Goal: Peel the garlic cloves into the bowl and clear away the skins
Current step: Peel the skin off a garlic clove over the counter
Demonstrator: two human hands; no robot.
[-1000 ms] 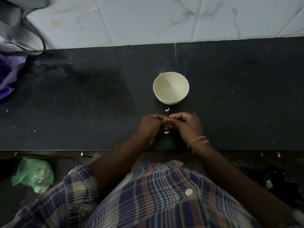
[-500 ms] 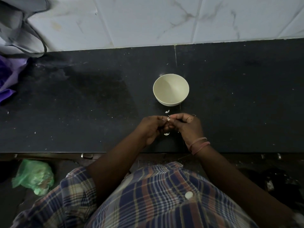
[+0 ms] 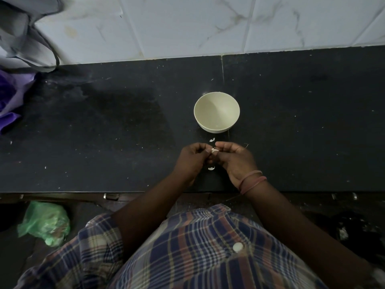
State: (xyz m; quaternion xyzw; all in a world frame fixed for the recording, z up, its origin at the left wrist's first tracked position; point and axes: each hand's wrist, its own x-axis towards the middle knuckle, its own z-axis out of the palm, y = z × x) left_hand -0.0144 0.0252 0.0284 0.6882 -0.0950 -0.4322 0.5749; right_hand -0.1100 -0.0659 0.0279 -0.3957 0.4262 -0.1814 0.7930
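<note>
Two hands meet over the dark table (image 3: 104, 142), the left hand (image 3: 192, 158) and right hand (image 3: 233, 158) both with fingers curled in a grip on one small white garlic clove (image 3: 214, 151) pinched between them. Just beyond the grip stands the cream bowl (image 3: 216, 114), upright on the table. One skin scrap (image 3: 212, 139) lies between grip and bowl; another skin flake (image 3: 211, 168) lies just under the grip.

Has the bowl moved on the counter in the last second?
No. The cream bowl sits just left of the seam in the black counter, as before. Its small drift in the picture matches the wall's, so the camera moved.
</note>
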